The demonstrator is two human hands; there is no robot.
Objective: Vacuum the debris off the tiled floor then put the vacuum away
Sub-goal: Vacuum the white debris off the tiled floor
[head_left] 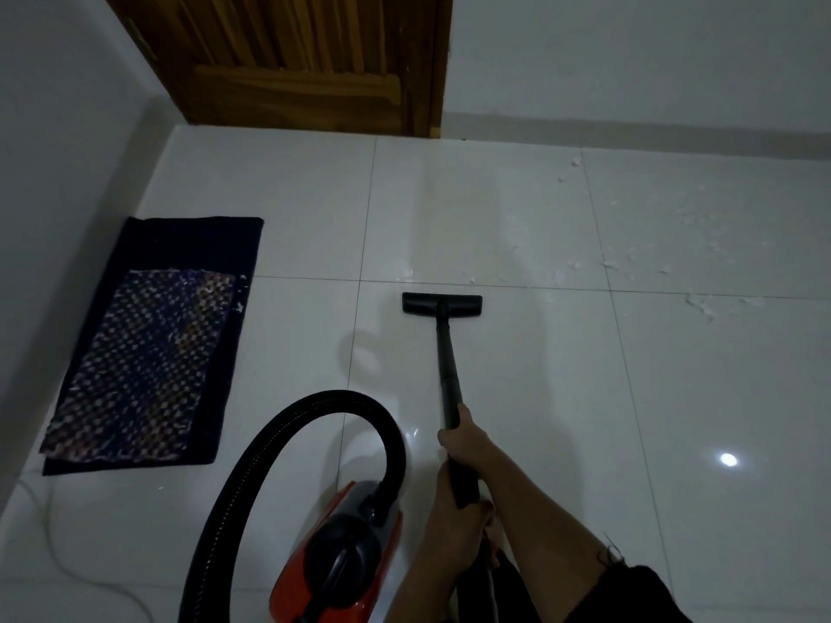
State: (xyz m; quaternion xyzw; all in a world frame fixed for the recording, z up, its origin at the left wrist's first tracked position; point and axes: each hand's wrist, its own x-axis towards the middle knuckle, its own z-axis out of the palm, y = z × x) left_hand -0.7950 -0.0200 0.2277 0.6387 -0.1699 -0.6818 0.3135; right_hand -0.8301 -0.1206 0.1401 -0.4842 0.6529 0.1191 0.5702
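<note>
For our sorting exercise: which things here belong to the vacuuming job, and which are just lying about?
Belong to the job: red vacuum, hose, wand, floor head, white debris, tiled floor, left hand and right hand gripping the wand.
Just lying about: patterned mat, wooden door.

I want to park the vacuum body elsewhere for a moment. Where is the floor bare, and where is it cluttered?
Bare tile lies between the mat and the floor head, in front of the door, and right of the wand on the near side. Crowded: debris scattered at the far right, and hose, vacuum body and cord near left.
</note>
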